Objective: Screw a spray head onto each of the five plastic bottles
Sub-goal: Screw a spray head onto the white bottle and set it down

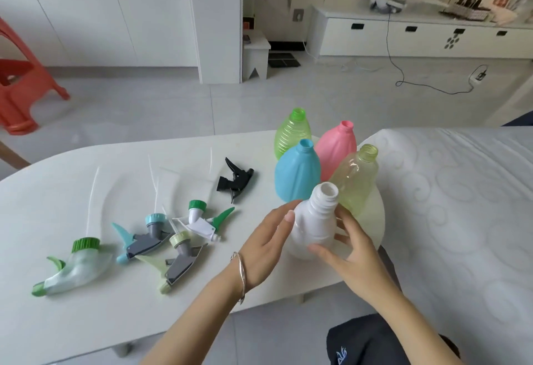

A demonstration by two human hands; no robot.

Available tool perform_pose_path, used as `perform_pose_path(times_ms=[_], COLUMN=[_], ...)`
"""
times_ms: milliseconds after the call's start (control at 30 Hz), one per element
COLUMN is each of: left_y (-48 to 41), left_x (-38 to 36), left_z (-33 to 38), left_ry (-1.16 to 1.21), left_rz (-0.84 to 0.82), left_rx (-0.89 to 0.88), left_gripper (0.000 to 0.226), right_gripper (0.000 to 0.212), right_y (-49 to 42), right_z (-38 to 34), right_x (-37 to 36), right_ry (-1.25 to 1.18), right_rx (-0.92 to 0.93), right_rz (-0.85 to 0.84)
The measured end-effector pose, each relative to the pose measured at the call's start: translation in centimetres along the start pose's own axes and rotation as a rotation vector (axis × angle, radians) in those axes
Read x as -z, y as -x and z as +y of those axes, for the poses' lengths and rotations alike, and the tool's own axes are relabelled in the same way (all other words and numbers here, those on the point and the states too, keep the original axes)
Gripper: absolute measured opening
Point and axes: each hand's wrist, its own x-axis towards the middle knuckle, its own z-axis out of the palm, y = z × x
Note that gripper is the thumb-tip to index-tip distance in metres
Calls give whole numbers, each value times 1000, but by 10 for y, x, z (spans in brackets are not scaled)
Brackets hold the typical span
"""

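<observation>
Five uncapped bottles stand upright, clustered at the right end of the table [86, 191]: the white bottle [314, 229] nearest, then the blue bottle [297, 174] and the clear yellow bottle [357, 180], with the pink bottle [337, 145] and the clear green bottle [291, 131] behind. Five spray heads lie on their sides to the left: the black head [235, 178], the white-green head [202, 220], the teal-grey head [144, 238], the yellow-grey head [176, 261] and the big green head [72, 269].

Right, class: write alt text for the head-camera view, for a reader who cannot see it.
A person's right hand grips an uncapped white bottle on a white table, the left hand touching its side. Four open bottles stand behind it; five loose spray heads lie to their left.
</observation>
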Motion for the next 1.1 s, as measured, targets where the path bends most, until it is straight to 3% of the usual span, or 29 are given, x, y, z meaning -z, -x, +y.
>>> perform_pose_path(times_ms=[233,300,400,500,667,833,1100], left_y=[50,66,89,114,160,206,241], left_x=[31,47,73,101,165,220,269], left_z=[26,34,42,45,38,21,6], left_ry=[3,-18,-124,-179,-280,-291,-201], left_rz=[-2,-6,96,228,487,719,874], left_rx=[-78,-84,-156,-200,-144,-112,-53], left_gripper=[56,66,80,78,81,64,73], right_gripper=[67,62,60,55,51,44,55], right_y=[12,12,12,8,-1,-14,-31], right_z=[-41,-55,-75,-96,-119,-119,-115], right_x=[-28,-42,-68,-97,-141,-181,-257], right_ry=[-253,-337,-420,-406,-358,-187,379], right_rx=[18,3,-10,44,92,173,406], right_rz=[-87,-144,-224,-309,-428,-440,-593])
